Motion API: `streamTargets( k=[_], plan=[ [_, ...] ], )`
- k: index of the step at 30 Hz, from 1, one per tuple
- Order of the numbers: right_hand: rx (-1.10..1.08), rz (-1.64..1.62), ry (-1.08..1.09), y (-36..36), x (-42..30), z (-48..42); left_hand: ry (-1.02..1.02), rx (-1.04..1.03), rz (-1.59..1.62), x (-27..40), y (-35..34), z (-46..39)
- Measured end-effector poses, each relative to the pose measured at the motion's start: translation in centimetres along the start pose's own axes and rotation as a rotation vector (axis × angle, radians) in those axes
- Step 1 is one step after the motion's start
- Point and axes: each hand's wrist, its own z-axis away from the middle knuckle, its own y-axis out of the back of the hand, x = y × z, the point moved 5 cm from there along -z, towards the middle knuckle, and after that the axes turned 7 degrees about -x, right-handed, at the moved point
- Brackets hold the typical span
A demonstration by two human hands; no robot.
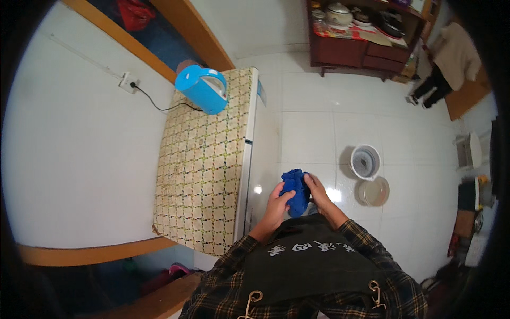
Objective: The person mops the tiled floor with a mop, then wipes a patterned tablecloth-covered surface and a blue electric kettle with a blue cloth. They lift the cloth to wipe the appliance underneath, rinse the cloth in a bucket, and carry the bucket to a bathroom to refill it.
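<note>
A crumpled blue cloth (pixel 296 197) is held between my two hands, in front of a dark apron that bears writing. My left hand (pixel 277 203) grips its left side, thumb lying across it. At the cloth's upper right edge, my right hand (pixel 317 190) pinches it with the fingers bent behind. To my left stands a low cabinet or appliance with a patterned cover (pixel 199 171) on top. A blue electric kettle (pixel 203 89) sits at the cover's far end, its cord running to a wall socket (pixel 129 82).
On the tiled floor to the right stand a white bucket (pixel 353 166) holding greyish liquid and a translucent basin (pixel 373 193) touching it. A dark red wooden cabinet (pixel 336 52) carries pots at the back. Another person (pixel 454 60) stands at the far right. A white stool (pixel 469 150) is near the right wall.
</note>
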Motion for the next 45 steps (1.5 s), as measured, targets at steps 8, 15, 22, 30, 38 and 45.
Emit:
streamTargets(
  k=[8, 15, 22, 30, 38, 45],
  plan=[
    [-0.693, 0.063, 0.281, -12.3, -11.5, -7.9, -0.416, 0.185, 0.217, 6.7, 3.3, -0.8],
    [-0.773, 1.135, 0.951, -25.4, -16.8, -10.6, -0.539, 1.158, -0.169, 6.6, 16.3, 6.7],
    [-0.992, 1.584, 1.299, -25.2, -9.1, -17.9, -0.388, 1.418, -0.732, 4.9, 20.3, 2.1],
    [-0.585, 1.693, 1.17, -20.1, -16.7, -25.5, -0.277, 1.388, -0.976, 1.9, 22.9, 1.2],
    [0.044, 1.706, 1.113, -11.4, -32.2, -39.6, -0.265, 1.393, -0.961, 3.3, 22.3, 0.3],
    [-0.335, 1.494, 1.227, -17.9, -36.6, -35.8, -0.431, 1.466, -0.729, 13.0, 19.5, -3.8]
  ],
)
